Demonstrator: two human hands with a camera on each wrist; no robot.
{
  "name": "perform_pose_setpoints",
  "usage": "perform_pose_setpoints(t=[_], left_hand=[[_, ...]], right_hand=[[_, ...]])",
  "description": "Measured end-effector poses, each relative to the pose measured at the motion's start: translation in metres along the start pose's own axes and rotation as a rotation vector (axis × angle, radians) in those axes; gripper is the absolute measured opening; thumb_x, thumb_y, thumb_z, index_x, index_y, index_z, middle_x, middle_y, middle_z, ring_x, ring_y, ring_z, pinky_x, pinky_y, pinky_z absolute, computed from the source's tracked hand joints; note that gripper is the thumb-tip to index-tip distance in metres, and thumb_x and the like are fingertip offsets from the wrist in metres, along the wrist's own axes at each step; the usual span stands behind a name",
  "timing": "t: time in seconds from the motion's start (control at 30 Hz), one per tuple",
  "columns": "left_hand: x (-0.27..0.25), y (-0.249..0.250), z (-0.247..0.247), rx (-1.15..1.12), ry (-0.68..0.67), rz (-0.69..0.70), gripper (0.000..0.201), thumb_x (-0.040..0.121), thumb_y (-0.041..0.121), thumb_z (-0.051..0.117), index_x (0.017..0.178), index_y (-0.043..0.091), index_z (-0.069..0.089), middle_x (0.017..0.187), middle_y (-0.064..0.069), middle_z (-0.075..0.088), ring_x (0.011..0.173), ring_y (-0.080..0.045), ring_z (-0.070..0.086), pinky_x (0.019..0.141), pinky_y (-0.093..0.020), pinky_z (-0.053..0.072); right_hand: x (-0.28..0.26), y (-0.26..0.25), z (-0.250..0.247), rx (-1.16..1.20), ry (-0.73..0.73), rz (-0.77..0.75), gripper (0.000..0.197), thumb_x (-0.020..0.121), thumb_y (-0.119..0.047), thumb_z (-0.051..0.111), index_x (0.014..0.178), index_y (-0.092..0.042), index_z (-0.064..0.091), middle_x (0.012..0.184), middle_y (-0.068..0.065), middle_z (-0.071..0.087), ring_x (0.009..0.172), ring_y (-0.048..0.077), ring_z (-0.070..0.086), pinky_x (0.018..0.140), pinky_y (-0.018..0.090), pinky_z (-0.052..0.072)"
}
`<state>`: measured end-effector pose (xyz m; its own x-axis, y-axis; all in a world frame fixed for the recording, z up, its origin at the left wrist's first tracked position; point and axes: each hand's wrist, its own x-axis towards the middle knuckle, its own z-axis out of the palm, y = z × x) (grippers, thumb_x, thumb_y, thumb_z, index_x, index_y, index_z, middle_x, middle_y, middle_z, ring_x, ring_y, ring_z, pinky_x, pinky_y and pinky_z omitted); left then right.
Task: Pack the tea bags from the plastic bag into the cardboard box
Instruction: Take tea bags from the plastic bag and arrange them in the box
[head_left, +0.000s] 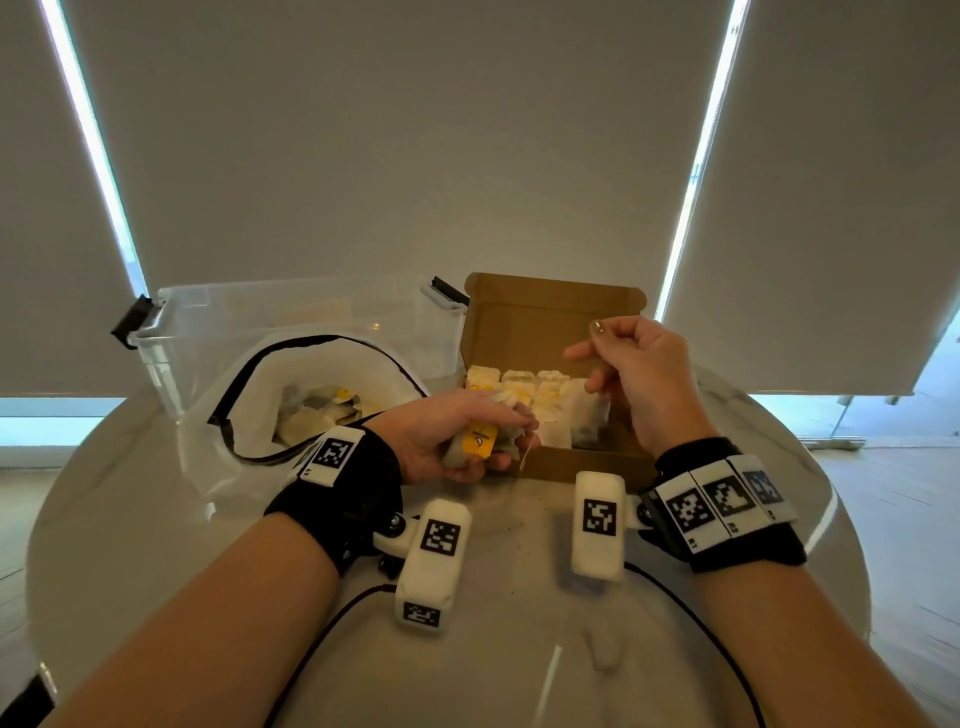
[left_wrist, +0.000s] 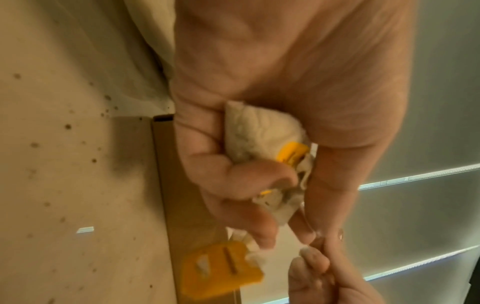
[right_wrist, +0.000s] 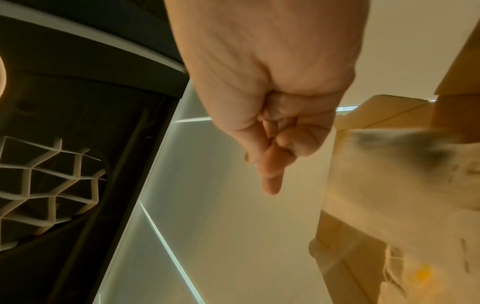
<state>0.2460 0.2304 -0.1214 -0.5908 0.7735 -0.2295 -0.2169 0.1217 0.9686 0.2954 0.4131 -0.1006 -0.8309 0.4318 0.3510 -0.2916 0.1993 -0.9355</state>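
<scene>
The cardboard box stands open at the table's middle, lid upright, with rows of tea bags packed in its left part. My left hand hovers at the box's near-left corner and grips a bunch of tea bags; a yellow tag shows between its fingers. Another tag dangles below. My right hand is over the box's right half, fingers curled, pinching one tea bag that hangs down into the box. The plastic bag, white with a black zip rim, lies open at left with more tea bags inside.
A clear plastic bin with black clips stands behind the bag, touching the box's left side. The round white table carries scattered tea crumbs near the box's front wall. Window blinds hang close behind. Black cables run from both wrist cameras toward me.
</scene>
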Motion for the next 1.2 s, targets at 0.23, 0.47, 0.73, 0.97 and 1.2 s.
perform_pose_setpoints(t=[0.23, 0.47, 0.73, 0.97, 1.2], left_hand=[[-0.002, 0.001, -0.001, -0.056, 0.01, 0.003, 0.021, 0.076, 0.026, 0.06, 0.09, 0.01, 0.061, 0.087, -0.005, 0.064, 0.061, -0.014, 0.053, 0.037, -0.017, 0.04], [-0.004, 0.002, -0.006, -0.084, -0.029, 0.016, 0.02, 0.081, 0.029, 0.057, 0.086, 0.012, 0.067, 0.091, -0.007, 0.064, 0.063, -0.015, 0.055, 0.04, -0.018, 0.043], [-0.007, 0.004, -0.004, -0.181, -0.125, -0.002, 0.051, 0.06, 0.064, 0.064, 0.073, 0.015, 0.064, 0.086, -0.006, 0.061, 0.058, -0.013, 0.054, 0.039, -0.017, 0.042], [-0.008, 0.004, -0.005, -0.182, -0.06, 0.019, 0.069, 0.066, 0.076, 0.042, 0.068, 0.008, 0.055, 0.085, -0.006, 0.06, 0.058, -0.013, 0.051, 0.038, -0.016, 0.039], [-0.005, 0.007, 0.008, 0.142, 0.188, 0.201, 0.023, 0.091, 0.036, 0.053, 0.091, 0.016, 0.063, 0.061, 0.0, 0.052, 0.061, -0.012, 0.053, 0.049, -0.021, 0.039]], right_hand=[[-0.004, -0.004, -0.006, -0.276, -0.337, -0.002, 0.013, 0.089, -0.012, 0.059, 0.102, -0.016, 0.06, 0.098, 0.004, 0.071, 0.05, 0.009, 0.056, 0.046, 0.019, 0.046], [-0.004, 0.005, -0.011, -0.693, -0.605, 0.033, 0.023, 0.078, -0.019, 0.074, 0.097, -0.023, 0.063, 0.098, -0.007, 0.06, 0.077, 0.004, 0.054, 0.06, 0.012, 0.04], [-0.001, 0.0, -0.02, -0.324, -0.239, 0.073, 0.003, 0.086, -0.009, 0.063, 0.088, -0.011, 0.061, 0.076, 0.005, 0.062, 0.055, 0.01, 0.053, 0.05, 0.019, 0.046], [0.003, -0.001, -0.023, -0.21, 0.072, -0.095, 0.007, 0.092, -0.015, 0.057, 0.098, -0.015, 0.06, 0.083, 0.003, 0.066, 0.061, 0.01, 0.058, 0.053, 0.016, 0.049], [0.0, -0.004, -0.016, -0.299, 0.068, -0.31, 0.008, 0.086, -0.012, 0.065, 0.094, -0.014, 0.065, 0.094, 0.004, 0.068, 0.088, 0.017, 0.066, 0.076, 0.029, 0.057]])
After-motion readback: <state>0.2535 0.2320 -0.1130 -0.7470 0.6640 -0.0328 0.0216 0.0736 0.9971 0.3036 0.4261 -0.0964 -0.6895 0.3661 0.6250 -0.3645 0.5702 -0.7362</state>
